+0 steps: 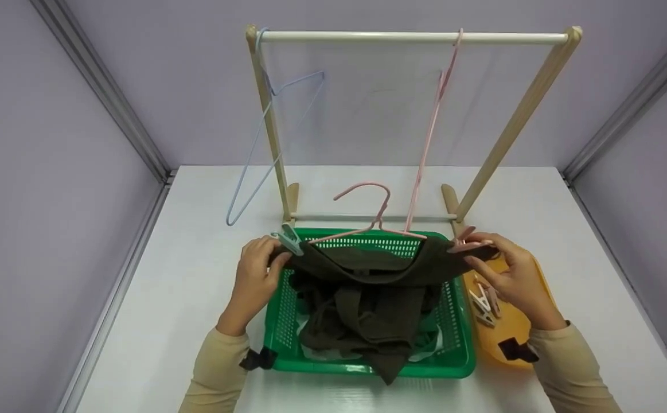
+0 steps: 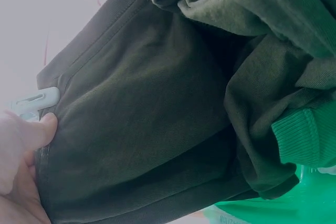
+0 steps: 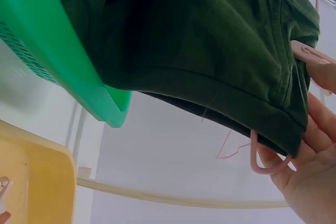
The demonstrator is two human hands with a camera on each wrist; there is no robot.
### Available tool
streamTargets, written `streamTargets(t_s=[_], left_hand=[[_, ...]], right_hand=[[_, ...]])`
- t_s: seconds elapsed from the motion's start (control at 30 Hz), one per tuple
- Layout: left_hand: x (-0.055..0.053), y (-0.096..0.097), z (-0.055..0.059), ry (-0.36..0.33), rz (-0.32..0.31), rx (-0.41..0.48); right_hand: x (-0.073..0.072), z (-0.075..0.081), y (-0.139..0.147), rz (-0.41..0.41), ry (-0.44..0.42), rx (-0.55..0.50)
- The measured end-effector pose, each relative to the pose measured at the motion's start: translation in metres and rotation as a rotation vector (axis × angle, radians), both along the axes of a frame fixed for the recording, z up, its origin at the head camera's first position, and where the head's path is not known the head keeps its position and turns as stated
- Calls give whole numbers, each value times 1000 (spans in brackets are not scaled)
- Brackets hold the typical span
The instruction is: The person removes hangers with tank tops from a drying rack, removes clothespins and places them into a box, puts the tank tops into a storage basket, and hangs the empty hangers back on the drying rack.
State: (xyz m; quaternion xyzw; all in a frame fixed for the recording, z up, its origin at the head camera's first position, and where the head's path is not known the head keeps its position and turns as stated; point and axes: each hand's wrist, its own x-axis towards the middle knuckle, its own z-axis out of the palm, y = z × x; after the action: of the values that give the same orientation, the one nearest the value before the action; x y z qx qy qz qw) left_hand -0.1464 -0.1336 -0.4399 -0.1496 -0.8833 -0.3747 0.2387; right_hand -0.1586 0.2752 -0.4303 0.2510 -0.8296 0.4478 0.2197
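A dark olive top (image 1: 379, 279) hangs spread on a pink hanger (image 1: 388, 202), its lower part bunched in and over the green basket (image 1: 367, 369). A pale green clothespin (image 1: 292, 242) clips its left shoulder, a pink clothespin (image 1: 465, 245) its right. My left hand (image 1: 257, 275) pinches the top's left edge beside the green clothespin. At the other edge, my right hand (image 1: 514, 275) pinches the cloth by the pink clothespin, thumb in front and fingers behind. In the right wrist view, the looped hanger end (image 3: 268, 170) pokes out of the cloth opening near my fingers.
A wooden rack with a white rail (image 1: 356, 38) stands behind the basket. From it hang a blue hanger (image 1: 247, 166) at left and another pink hanger (image 1: 428, 146) at right. Right of the basket lies a yellow tray (image 1: 505, 332) with several clothespins (image 1: 484, 304).
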Motion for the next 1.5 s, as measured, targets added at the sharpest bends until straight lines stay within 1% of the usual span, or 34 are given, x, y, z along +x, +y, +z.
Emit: streamTargets(t_s=[0.1, 0.2, 0.43, 0.67, 0.87, 0.97, 1.03, 1.13, 1.23, 1.37, 1.5], left_hand=[[0, 0, -1, 0, 2, -2], [0, 0, -2, -4, -5, -5], [1, -1, -3, -8, -18, -10], [1, -1, -4, -3, -17, -12], [1, 0, -5, 5, -18, -13], [1, 1, -5, -2, -21, -9], [2, 1, -5, -12, -22, -4], [3, 2, -4, -32, -24, 10], [3, 2, -4, -44, -22, 11], [4, 2, -4, -56, -25, 10], [3, 2, -4, -57, -22, 11]], right_hand=[[1, 2, 0, 18, -23, -21], [2, 4, 0, 55, -28, -44], [4, 8, 1, 87, -108, -58], [4, 9, -1, 130, -64, -111], [5, 9, -3, 125, -92, -116], [4, 9, -5, 118, -87, -122], [4, 9, -5, 122, -101, -128], [4, 8, -4, 143, -123, -129], [6, 8, -2, 168, -126, -122], [7, 9, -1, 191, -80, -123], [6, 8, -2, 192, -37, -127]])
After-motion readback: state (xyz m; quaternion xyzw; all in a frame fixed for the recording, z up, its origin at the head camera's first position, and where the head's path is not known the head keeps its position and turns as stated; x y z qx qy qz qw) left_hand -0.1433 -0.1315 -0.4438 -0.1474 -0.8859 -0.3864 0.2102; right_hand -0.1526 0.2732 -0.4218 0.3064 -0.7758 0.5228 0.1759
